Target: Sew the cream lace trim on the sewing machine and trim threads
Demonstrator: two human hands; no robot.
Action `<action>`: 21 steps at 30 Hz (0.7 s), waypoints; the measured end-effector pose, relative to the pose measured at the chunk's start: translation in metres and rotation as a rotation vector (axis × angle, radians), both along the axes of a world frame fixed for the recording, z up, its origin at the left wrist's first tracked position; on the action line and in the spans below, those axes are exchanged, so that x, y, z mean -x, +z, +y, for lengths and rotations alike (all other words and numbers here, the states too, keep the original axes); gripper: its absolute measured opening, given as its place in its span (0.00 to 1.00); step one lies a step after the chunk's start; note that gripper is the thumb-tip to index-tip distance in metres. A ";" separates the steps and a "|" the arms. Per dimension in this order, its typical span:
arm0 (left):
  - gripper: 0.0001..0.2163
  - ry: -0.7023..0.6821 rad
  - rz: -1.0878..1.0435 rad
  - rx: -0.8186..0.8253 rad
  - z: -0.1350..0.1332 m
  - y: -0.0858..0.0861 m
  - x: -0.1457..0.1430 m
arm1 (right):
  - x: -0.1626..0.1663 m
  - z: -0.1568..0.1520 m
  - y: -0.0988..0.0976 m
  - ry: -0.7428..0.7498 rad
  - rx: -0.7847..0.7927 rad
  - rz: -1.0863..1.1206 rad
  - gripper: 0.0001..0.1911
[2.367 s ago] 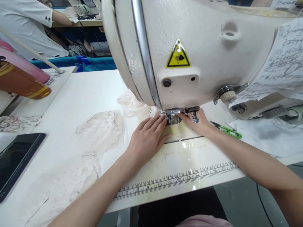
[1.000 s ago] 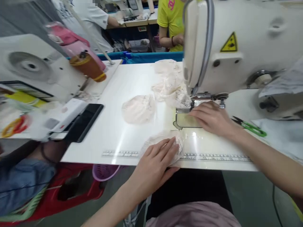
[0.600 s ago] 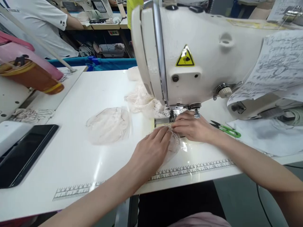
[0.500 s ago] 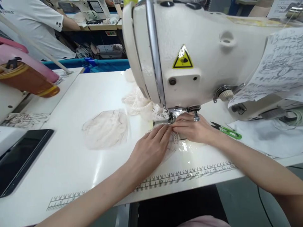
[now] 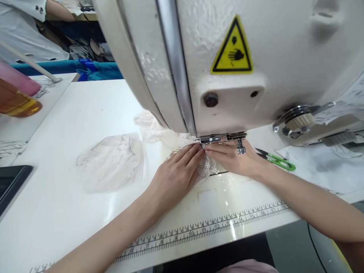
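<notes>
A piece of pale lace fabric (image 5: 205, 167) lies below the head of a white sewing machine (image 5: 165, 83). My left hand (image 5: 173, 172) rests on it from the left, fingers stretched close together and fingertips pressing its edge; the thumb is hidden. From the right, my right hand (image 5: 237, 159) pinches the same lace, its fingertips nearly touching the left ones. The machine's head and my fingers hide the needle. More pale lace (image 5: 149, 125) bunches behind the left hand. Farther left, a separate sheer, cream fabric piece (image 5: 113, 163) lies on the table.
Green-handled thread snips (image 5: 280, 162) and a white cloth (image 5: 318, 168) lie right of my right hand. A printed ruler (image 5: 193, 233) runs along the table's front edge. At left are a dark-edged device (image 5: 17, 182) and an amber bottle (image 5: 21, 104). A co-worker's sleeve (image 5: 25, 22) shows behind.
My view has moved closer to the machine, so its head looks larger. Both hands stay on the lace at the needle area, with little visible shift.
</notes>
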State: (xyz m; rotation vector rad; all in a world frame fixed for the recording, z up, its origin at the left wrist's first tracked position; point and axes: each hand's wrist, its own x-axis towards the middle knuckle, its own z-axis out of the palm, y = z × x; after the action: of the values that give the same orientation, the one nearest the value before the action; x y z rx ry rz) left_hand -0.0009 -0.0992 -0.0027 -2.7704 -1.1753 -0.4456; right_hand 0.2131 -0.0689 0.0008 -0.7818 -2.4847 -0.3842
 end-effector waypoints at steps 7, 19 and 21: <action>0.20 -0.003 -0.018 0.026 0.006 -0.001 0.002 | 0.001 -0.004 0.003 -0.063 -0.016 -0.034 0.19; 0.19 -0.001 -0.004 0.008 0.006 -0.001 0.000 | 0.003 0.002 -0.004 -0.019 -0.038 0.023 0.18; 0.19 0.004 -0.010 0.025 0.006 0.000 0.000 | 0.003 0.003 -0.005 -0.022 -0.016 0.017 0.18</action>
State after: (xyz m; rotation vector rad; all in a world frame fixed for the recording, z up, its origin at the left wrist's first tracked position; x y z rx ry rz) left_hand -0.0008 -0.0933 -0.0028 -2.7896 -1.1974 -0.4479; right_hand 0.2104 -0.0659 -0.0042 -0.8040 -2.4563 -0.4033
